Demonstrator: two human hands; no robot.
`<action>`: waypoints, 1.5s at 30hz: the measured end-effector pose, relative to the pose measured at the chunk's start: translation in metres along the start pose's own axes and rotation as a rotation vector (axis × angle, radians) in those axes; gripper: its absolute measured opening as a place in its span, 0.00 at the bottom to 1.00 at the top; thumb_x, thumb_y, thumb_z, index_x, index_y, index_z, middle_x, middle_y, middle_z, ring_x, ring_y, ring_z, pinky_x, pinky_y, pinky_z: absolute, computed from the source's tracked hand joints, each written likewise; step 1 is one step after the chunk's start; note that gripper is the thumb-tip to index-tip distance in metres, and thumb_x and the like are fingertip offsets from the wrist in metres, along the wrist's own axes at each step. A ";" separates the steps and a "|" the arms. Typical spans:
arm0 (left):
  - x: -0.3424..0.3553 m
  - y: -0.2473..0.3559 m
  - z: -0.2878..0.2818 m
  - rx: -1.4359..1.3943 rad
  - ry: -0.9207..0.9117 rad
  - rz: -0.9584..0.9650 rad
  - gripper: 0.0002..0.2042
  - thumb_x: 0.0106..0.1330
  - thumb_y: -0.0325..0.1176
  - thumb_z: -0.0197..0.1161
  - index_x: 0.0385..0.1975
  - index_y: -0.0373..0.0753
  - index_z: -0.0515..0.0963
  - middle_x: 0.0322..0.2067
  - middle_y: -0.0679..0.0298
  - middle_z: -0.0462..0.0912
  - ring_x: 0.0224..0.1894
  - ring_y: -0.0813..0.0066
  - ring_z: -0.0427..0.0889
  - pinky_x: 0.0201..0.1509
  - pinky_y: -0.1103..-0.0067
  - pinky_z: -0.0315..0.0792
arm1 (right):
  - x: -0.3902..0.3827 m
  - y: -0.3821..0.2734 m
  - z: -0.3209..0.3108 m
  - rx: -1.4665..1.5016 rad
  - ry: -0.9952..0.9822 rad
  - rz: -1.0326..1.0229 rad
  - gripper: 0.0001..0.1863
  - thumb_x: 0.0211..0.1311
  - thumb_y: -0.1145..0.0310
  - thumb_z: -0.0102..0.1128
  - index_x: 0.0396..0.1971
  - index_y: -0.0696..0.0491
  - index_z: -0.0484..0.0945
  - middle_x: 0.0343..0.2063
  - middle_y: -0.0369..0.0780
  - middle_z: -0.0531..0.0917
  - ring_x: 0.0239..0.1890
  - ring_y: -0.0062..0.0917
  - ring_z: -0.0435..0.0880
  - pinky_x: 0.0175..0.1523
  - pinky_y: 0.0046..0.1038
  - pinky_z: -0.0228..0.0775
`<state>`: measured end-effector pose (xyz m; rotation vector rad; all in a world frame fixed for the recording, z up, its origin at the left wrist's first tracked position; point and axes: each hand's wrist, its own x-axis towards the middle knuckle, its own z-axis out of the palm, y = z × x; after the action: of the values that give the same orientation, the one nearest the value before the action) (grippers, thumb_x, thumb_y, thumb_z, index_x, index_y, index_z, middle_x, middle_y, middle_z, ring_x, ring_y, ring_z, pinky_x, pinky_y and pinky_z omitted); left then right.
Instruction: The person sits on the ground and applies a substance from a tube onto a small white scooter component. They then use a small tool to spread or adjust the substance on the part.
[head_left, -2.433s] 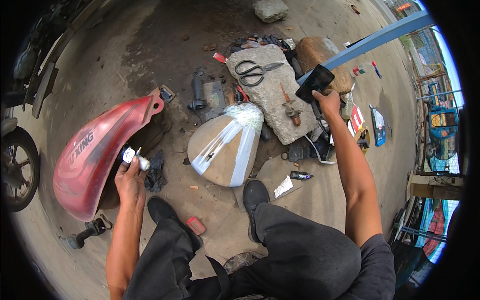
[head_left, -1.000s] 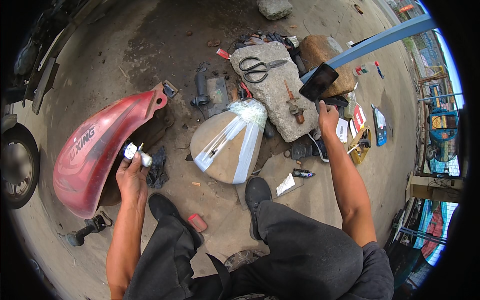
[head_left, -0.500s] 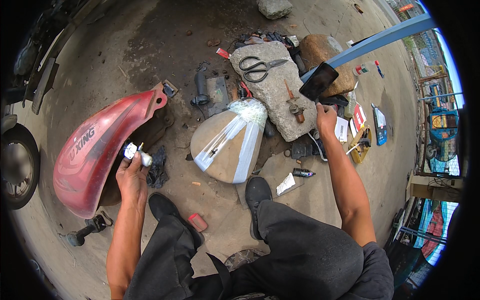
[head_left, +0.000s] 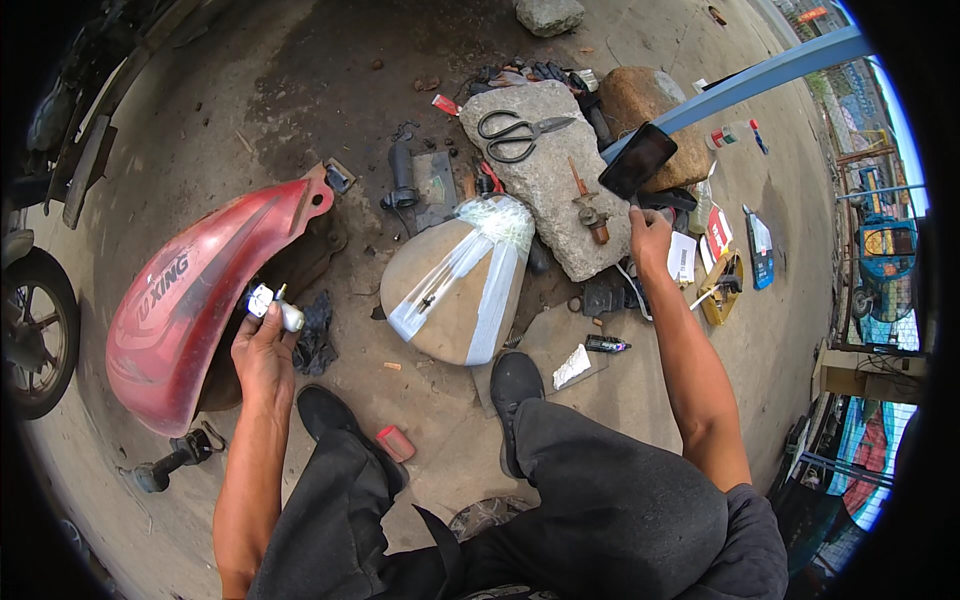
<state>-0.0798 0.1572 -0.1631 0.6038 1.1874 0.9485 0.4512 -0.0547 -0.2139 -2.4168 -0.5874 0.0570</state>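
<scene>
My left hand is closed on a small silver fuel tap, gripped between thumb and fingers. It is beside a scuffed red motorcycle fuel tank lying on the ground. My right hand, its fingers curled, reaches to the lower edge of a black phone propped over the stones by a blue post. Whether those fingers grip the phone or something small cannot be made out. On the flat grey stone lie a corroded brass-coloured fuel tap and black-handled scissors.
Between my arms sits a rounded tan slab bound with clear plastic. A blue post slants in at upper right. A cut yellow container and a blue packet lie to the right. A red block rests near my foot.
My right hand has shifted very slightly toward the phone. The left hand keeps its hold on the silver fuel tap, almost unmoved.
</scene>
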 end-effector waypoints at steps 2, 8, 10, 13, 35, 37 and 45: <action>0.000 0.000 0.002 0.002 0.003 -0.004 0.12 0.66 0.28 0.64 0.45 0.32 0.74 0.39 0.59 0.80 0.41 0.69 0.81 0.50 0.67 0.77 | 0.001 0.002 0.000 0.025 0.010 -0.009 0.21 0.61 0.58 0.61 0.33 0.65 0.82 0.30 0.50 0.85 0.36 0.37 0.83 0.46 0.34 0.72; -0.002 0.002 0.004 0.003 -0.003 0.001 0.12 0.66 0.28 0.65 0.45 0.32 0.73 0.39 0.59 0.80 0.41 0.69 0.80 0.50 0.67 0.77 | -0.002 -0.003 0.001 0.038 0.006 -0.004 0.20 0.61 0.58 0.61 0.33 0.65 0.82 0.31 0.53 0.85 0.38 0.41 0.84 0.48 0.36 0.72; -0.002 0.002 0.004 0.002 0.003 0.001 0.12 0.66 0.28 0.65 0.45 0.32 0.74 0.39 0.59 0.80 0.41 0.69 0.80 0.50 0.67 0.77 | -0.004 -0.005 -0.001 0.029 0.020 -0.015 0.20 0.61 0.58 0.61 0.34 0.65 0.82 0.32 0.53 0.85 0.38 0.42 0.84 0.48 0.36 0.72; -0.001 0.002 0.003 0.006 -0.006 0.004 0.12 0.66 0.28 0.65 0.45 0.31 0.74 0.39 0.59 0.80 0.41 0.69 0.80 0.50 0.67 0.77 | -0.009 -0.016 -0.002 0.032 0.043 -0.019 0.20 0.62 0.58 0.61 0.36 0.65 0.82 0.33 0.53 0.85 0.39 0.42 0.84 0.49 0.36 0.72; -0.001 0.001 0.003 -0.010 -0.004 0.004 0.12 0.66 0.28 0.65 0.44 0.31 0.74 0.38 0.60 0.80 0.41 0.70 0.80 0.49 0.68 0.77 | -0.082 -0.092 0.030 0.208 -0.220 -0.245 0.11 0.61 0.67 0.61 0.30 0.62 0.80 0.21 0.46 0.82 0.23 0.28 0.81 0.33 0.30 0.72; -0.001 0.001 0.003 -0.009 -0.006 0.004 0.12 0.66 0.28 0.65 0.44 0.31 0.74 0.38 0.60 0.80 0.41 0.70 0.80 0.49 0.69 0.77 | -0.090 -0.102 0.033 0.194 -0.268 -0.268 0.11 0.60 0.68 0.61 0.30 0.62 0.81 0.21 0.47 0.83 0.24 0.30 0.83 0.34 0.31 0.73; 0.000 0.000 0.003 -0.010 0.009 -0.001 0.12 0.66 0.28 0.65 0.45 0.31 0.73 0.39 0.60 0.80 0.41 0.70 0.80 0.48 0.70 0.77 | -0.113 -0.131 0.049 0.200 -0.383 -0.386 0.12 0.61 0.66 0.60 0.31 0.61 0.81 0.24 0.52 0.82 0.28 0.45 0.84 0.35 0.37 0.74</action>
<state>-0.0773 0.1578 -0.1620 0.5912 1.1902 0.9564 0.2889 0.0168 -0.1852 -2.0708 -1.1542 0.4008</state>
